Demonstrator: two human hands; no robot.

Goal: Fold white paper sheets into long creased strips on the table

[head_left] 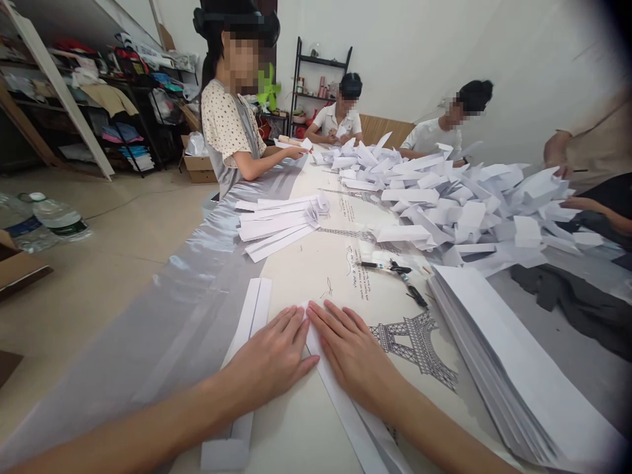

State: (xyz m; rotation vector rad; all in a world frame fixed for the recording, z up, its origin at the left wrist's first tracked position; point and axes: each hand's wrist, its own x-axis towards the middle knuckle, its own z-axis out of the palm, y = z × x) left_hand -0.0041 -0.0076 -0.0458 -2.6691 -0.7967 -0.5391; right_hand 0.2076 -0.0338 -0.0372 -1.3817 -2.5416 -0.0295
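Observation:
My right hand (pixel 353 359) lies flat along a folded white paper strip (pixel 348 421), fingers stretched toward its far end. My left hand (pixel 266 359) has its fingertips at the same far end, with the thumb spread out to touch the strip's left edge. Both hands' fingertips nearly meet there. Partly under my left wrist is another folded paper strip (pixel 259 299) with a lengthwise crease. Beyond my hands, several folded strips (pixel 281 227) lie fanned out on the printed tablecloth (pixel 303 263). To my right stands a thick stack of white paper (pixel 498 349).
A large heap of folded papers (pixel 444 197) covers the table's far right. Pens (pixel 385 266) lie before it, and a dark cloth (pixel 577 309) is at the right. Several people sit or stand around the table. Large water bottles (pixel 56 214) stand on the floor at left.

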